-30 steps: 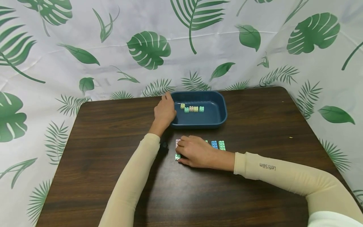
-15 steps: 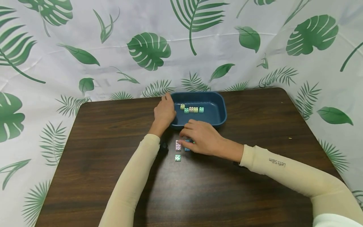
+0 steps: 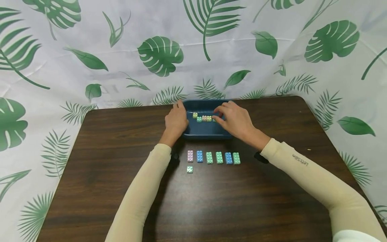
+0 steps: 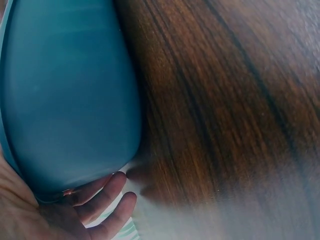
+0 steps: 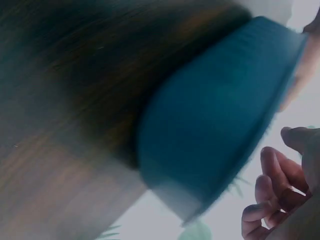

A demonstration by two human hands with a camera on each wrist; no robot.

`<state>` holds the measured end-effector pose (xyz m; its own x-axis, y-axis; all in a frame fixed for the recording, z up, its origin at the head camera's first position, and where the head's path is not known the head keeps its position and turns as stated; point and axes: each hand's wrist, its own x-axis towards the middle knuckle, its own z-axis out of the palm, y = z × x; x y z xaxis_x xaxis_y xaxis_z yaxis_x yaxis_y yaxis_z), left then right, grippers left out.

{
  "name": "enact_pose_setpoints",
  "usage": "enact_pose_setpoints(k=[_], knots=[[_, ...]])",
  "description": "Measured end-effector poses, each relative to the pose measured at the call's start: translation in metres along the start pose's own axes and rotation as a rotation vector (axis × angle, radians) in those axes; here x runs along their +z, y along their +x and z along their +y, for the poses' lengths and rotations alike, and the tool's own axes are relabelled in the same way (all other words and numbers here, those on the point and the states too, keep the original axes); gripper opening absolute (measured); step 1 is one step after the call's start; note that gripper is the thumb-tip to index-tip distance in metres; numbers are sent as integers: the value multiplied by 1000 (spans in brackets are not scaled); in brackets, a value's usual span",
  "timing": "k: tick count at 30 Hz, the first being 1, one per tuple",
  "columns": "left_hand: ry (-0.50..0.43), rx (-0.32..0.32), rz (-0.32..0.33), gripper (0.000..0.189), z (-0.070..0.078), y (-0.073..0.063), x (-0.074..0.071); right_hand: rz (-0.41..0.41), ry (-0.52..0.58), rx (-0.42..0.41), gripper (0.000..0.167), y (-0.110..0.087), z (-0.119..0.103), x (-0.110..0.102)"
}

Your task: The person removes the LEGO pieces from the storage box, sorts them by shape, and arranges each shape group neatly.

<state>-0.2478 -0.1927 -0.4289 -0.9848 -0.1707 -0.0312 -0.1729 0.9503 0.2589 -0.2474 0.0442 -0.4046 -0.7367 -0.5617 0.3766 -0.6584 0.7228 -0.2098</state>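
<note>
My left hand (image 3: 176, 118) holds the left end of a dark blue bin (image 3: 207, 132), its fingers along the outside of the end wall in the left wrist view. Inside the bin lie small toy bricks: a yellow one (image 3: 195, 115), a green one (image 3: 199, 119), a pink one (image 3: 204, 118) and another yellow one (image 3: 209, 118). Over the bin's right part, my right hand (image 3: 235, 120) has thumb and fingers apart beside a small green brick (image 3: 213, 119), which it partly hides. In the right wrist view the bin's wall conceals the bricks.
In front of the bin runs a row of longer bricks, from a pink brick (image 3: 190, 156) through a blue brick (image 3: 200, 156) to a green brick (image 3: 236, 158). A small green brick (image 3: 189, 169) sits below the pink one. Behind the table (image 3: 257, 208) hangs a leaf-print cloth (image 3: 121, 57).
My right hand has moved away from the small green brick on the table, up and right into the bin, uncovering the row. The left hand stays at the bin's end.
</note>
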Motion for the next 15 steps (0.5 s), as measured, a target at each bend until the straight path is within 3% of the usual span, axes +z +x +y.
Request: enact_pose_setpoints(k=[6, 15], knots=[[15, 9, 7, 68, -2, 1, 4, -70, -40, 67, 29, 5, 19, 17], [23, 8, 16, 66, -2, 0, 2, -179, -143, 48, 33, 16, 28, 26]])
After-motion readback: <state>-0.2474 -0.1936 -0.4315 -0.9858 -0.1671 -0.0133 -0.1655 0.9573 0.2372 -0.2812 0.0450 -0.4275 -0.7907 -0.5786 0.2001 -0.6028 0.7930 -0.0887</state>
